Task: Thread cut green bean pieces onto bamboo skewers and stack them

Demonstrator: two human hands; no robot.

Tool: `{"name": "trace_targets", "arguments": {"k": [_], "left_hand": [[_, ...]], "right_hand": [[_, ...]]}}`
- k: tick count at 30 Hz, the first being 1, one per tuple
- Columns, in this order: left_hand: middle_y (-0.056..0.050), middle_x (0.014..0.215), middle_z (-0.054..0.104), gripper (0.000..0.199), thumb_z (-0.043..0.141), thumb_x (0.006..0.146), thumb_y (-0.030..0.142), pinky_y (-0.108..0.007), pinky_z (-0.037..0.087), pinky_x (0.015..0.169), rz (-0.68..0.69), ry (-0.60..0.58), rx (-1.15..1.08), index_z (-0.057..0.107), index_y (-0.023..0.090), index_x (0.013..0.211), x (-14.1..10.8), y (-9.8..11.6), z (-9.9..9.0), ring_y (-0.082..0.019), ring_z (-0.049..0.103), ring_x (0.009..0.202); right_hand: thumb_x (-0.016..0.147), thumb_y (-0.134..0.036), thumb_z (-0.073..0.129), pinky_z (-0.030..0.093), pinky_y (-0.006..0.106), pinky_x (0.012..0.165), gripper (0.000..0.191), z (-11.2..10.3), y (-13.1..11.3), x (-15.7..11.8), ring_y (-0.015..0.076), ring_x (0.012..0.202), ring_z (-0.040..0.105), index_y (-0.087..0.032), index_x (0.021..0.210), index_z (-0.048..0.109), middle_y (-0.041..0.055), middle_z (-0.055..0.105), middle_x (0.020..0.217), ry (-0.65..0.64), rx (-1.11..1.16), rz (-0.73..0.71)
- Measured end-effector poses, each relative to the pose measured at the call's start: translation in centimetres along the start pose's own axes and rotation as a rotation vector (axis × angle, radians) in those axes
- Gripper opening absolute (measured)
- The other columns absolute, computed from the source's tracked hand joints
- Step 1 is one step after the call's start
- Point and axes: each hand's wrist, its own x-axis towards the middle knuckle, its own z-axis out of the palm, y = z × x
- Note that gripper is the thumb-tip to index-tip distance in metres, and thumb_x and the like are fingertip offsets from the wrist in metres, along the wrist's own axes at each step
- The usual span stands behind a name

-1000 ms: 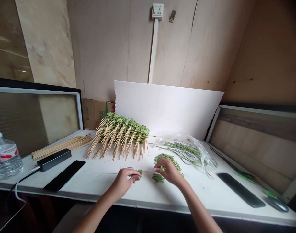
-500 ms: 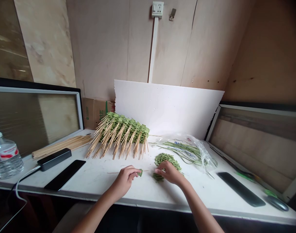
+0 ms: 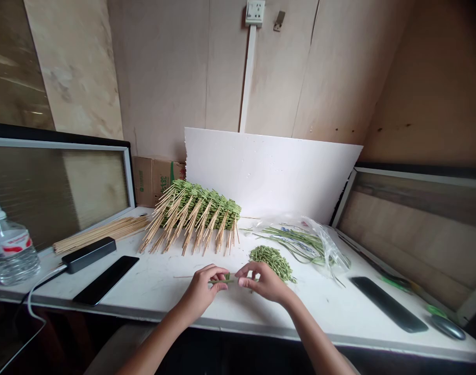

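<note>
Your left hand [image 3: 203, 286] is closed in a pinch around a thin pale wooden stick [image 3: 182, 276], which lies roughly level above the white desk [image 3: 308, 312], its bare end sticking out to the left. Small green rod-shaped pieces [image 3: 227, 277] sit by those fingertips, in the gap between your hands. Your right hand [image 3: 266, 281] has its thumb and forefinger drawn near together just beside them; whether it grips anything, you can't tell from this view. The heaped pile of short green pieces [image 3: 272, 261] lies just beyond it.

For this close work at the stick's end, brace the stick firmly near its tip so it can't bend or roll. Meet each piece squarely at its middle, press gently and straight, and hold your fingertips off the line of the point; a slanted push could split the piece.
</note>
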Motion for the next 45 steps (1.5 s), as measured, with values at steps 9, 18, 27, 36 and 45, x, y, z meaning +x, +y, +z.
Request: {"name": "trace_targets", "arguments": {"k": [9,18,27,36,45], "left_hand": [[-0.006,0.096,0.075,0.02,0.059,0.094,0.015,-0.031,0.055,0.08,0.079,-0.025,0.174,0.077,0.021,0.102,-0.2,0.3,-0.3,-0.021,0.071,0.088],[-0.005,0.089,0.073,0.02,0.059,0.096,0.014,-0.026,0.049,0.074,0.089,-0.037,0.172,0.077,0.021,0.098,-0.3,0.7,-0.2,-0.018,0.068,0.081],[-0.001,0.066,0.063,0.034,0.049,0.079,-0.005,-0.022,0.045,0.064,0.041,-0.137,-0.093,0.073,0.016,0.067,-0.2,1.5,0.1,-0.014,0.061,0.065],[-0.005,0.072,0.07,0.022,0.059,0.089,0.013,-0.027,0.053,0.067,-0.027,-0.103,-0.21,0.079,0.015,0.082,-0.2,1.7,0.2,-0.016,0.066,0.063],[-0.008,0.091,0.074,0.014,0.069,0.093,0.027,-0.03,0.053,0.082,0.008,-0.041,-0.046,0.083,0.021,0.095,-0.2,0.3,0.0,-0.021,0.07,0.086]], "right_hand": [[0.095,-0.047,0.068,0.05,0.03,0.074,0.025,1.6,-0.9,0.2,0.0198,0.085,0.068,-0.025,0.095,0.079,0.0033,0.077,0.092,0.105,-0.017,-0.019],[0.093,-0.039,0.074,0.047,0.032,0.076,0.015,2.8,-0.7,0.4,0.0222,0.09,0.063,-0.025,0.095,0.077,0.0044,0.074,0.092,0.171,-0.052,-0.118],[0.093,-0.025,0.072,0.047,0.036,0.084,0.013,3.7,-0.6,0.3,0.0232,0.09,0.06,-0.024,0.08,0.076,0.0041,0.07,0.08,0.139,0.117,-0.21],[0.091,-0.048,0.073,0.045,0.038,0.088,0.025,1.6,0.5,0.7,0.0251,0.092,0.062,-0.024,0.086,0.079,0.0068,0.072,0.086,0.186,0.054,-0.171],[0.087,-0.042,0.077,0.046,0.04,0.086,0.019,-2.1,4.4,-0.1,0.0293,0.096,0.061,-0.024,0.084,0.081,0.0074,0.074,0.088,0.121,-0.32,0.08]]}}
